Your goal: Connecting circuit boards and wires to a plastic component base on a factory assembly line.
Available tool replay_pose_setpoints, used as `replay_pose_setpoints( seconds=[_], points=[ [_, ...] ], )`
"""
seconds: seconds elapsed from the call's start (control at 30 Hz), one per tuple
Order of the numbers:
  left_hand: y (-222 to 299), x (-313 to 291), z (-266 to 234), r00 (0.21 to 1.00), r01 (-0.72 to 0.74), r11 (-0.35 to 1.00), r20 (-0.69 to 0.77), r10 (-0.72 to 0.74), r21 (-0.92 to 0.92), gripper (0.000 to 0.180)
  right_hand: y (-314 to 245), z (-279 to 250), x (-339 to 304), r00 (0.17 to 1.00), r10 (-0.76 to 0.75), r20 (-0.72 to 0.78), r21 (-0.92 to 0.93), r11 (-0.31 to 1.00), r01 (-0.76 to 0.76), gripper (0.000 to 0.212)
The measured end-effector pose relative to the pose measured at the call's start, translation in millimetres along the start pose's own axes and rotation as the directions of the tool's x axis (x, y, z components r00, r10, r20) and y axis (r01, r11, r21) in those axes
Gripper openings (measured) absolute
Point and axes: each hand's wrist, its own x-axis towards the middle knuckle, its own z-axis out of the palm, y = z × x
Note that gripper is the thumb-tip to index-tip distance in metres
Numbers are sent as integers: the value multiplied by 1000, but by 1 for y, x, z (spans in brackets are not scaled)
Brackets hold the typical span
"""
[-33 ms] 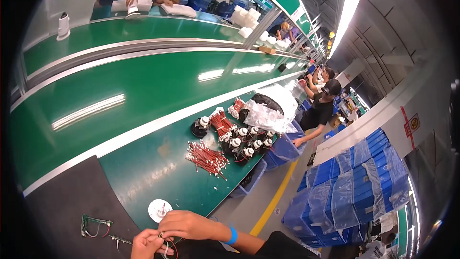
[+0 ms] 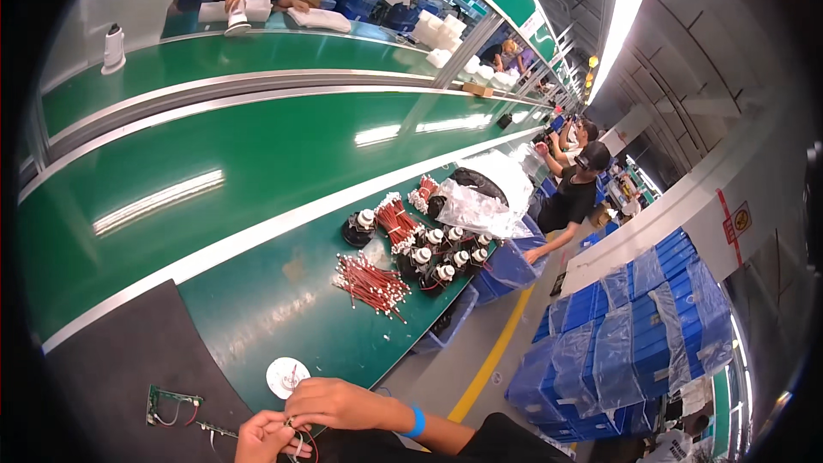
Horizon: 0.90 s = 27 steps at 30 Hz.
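At the bottom of the view, my left hand (image 2: pixel 264 437) and my right hand (image 2: pixel 347 405) meet with fingertips pinched together. Between them is a small wired part (image 2: pixel 290 422), from which a red wire and a pale wire hang; its details are mostly covered by my fingers. My right wrist carries a blue band. Just beyond my right hand lies a round white disc (image 2: pixel 283 377) with a thin reddish wire on it. To the left of my hands, green circuit boards (image 2: pixel 176 396) joined by wires rest on a dark mat (image 2: pixel 129 360).
Bundled and loose red wires (image 2: pixel 371 285) with white connectors lie on the green bench (image 2: pixel 257 326). Beside them are several black-and-white round units (image 2: pixel 420 255) and clear plastic bags (image 2: pixel 480 206). Stacked blue bins (image 2: pixel 613 351) stand at right. A person (image 2: pixel 576 193) works farther along the bench.
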Motion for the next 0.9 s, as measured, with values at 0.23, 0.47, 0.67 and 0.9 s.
replay_pose_setpoints(
  seconds=[0.23,0.47,0.67,0.9],
  points=[
    [4,2,2,998,59,998,34,-59,0,26,5,-1,-3,999,-7,31,-34,999,8,13],
    [0,-1,14,988,-111,985,-119,95,-130,32,-11,6,-22,836,311,-453,60,946,-319,53],
    [-18,17,13,946,-293,819,-273,174,-494,38,-3,30,-63,672,740,-21,520,582,-625,52],
    [-11,17,1,978,-209,732,-138,157,-648,43,-6,21,-44,590,512,-624,469,850,-242,13]
  ],
)
